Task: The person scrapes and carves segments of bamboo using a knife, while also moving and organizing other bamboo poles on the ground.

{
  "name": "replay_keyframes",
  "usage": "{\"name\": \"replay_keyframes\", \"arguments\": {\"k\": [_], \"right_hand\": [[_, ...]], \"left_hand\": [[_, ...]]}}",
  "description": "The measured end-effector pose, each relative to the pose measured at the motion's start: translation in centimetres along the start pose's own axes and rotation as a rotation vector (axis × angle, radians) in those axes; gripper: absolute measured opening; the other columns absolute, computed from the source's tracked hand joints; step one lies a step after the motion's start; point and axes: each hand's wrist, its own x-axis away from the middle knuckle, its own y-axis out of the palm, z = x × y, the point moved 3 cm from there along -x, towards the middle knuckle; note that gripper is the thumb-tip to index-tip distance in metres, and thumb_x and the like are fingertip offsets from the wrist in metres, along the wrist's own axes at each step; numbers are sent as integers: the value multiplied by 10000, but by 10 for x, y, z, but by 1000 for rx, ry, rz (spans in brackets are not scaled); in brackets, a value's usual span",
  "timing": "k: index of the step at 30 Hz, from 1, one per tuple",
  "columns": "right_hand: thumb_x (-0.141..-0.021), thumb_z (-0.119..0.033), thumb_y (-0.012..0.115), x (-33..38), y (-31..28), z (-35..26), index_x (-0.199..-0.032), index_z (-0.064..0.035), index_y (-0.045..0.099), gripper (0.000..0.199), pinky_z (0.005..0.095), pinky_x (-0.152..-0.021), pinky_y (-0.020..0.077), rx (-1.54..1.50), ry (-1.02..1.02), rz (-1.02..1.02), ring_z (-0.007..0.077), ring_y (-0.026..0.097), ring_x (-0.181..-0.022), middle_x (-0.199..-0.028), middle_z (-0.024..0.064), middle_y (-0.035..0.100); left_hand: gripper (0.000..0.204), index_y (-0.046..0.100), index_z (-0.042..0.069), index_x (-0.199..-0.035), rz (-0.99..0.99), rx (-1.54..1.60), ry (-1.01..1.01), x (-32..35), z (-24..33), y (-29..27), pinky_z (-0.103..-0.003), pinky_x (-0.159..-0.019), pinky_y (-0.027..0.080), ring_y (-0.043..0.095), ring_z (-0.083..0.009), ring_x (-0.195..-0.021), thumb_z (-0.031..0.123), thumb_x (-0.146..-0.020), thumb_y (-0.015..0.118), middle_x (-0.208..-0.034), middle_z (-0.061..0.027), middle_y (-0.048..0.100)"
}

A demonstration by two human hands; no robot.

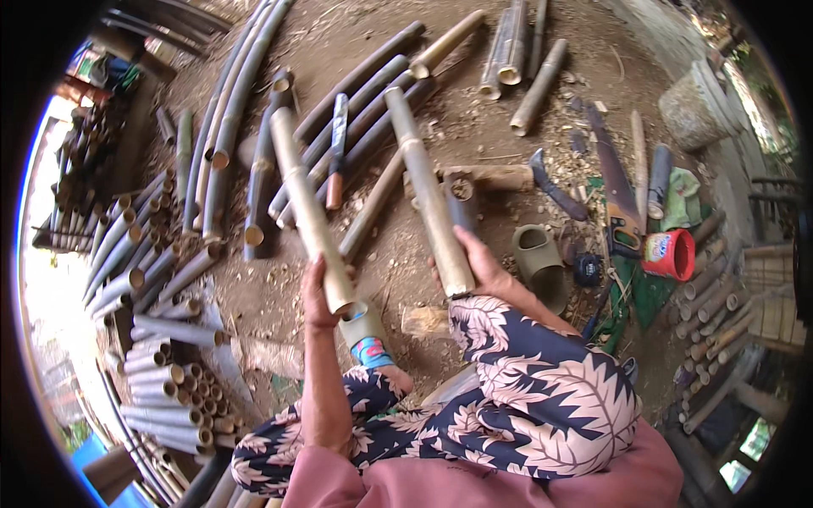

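Note:
My left hand (315,296) is closed round the lower end of a pale bamboo pole (298,195), which slants up and away to the left. In my right hand (481,264) is a second bamboo pole (423,182), gripped near its lower end, close to my right knee. The two poles are apart and nearly parallel. Beyond them, between their upper parts, a blade with an orange-brown handle (335,188) lies among dark bamboo lengths (373,91). A short wooden log (495,177) lies to the right of the right-hand pole.
To the right are a handsaw (620,190), a hooked dark tool (559,188), a red container (669,254), an olive clog (540,264) and a whitish bucket (696,106). Cut bamboo is stacked at left (169,398) and right (710,305). Wood chips litter the dirt floor (254,296).

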Motion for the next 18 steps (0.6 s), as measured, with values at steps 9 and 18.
{"name": "replay_keyframes", "arguments": {"k": [9, 18], "right_hand": [[-888, -313, 666, 20, -3, -13, -1203, -11, 447, 488, 381, -612, 588, 423, -142, 110, 191, 642, -702, -912, 110, 600], [-808, -207, 717, 56, -5, -18, -1268, 28, 463, 576, 324, -611, 536, 886, -421, 193, 173, 637, -689, -904, 88, 613]], "left_hand": [[606, 437, -22, -1369, 116, -548, 421, -7, -9, 35, -305, -603, 570, 644, -177, -785, 315, -925, 674, -1048, -132, 624], [773, 423, -54, -1374, 818, -1500, 216, -45, 52, -100, -462, -942, 498, 617, -424, -1087, 407, -831, 723, -1239, -293, 595]]}}
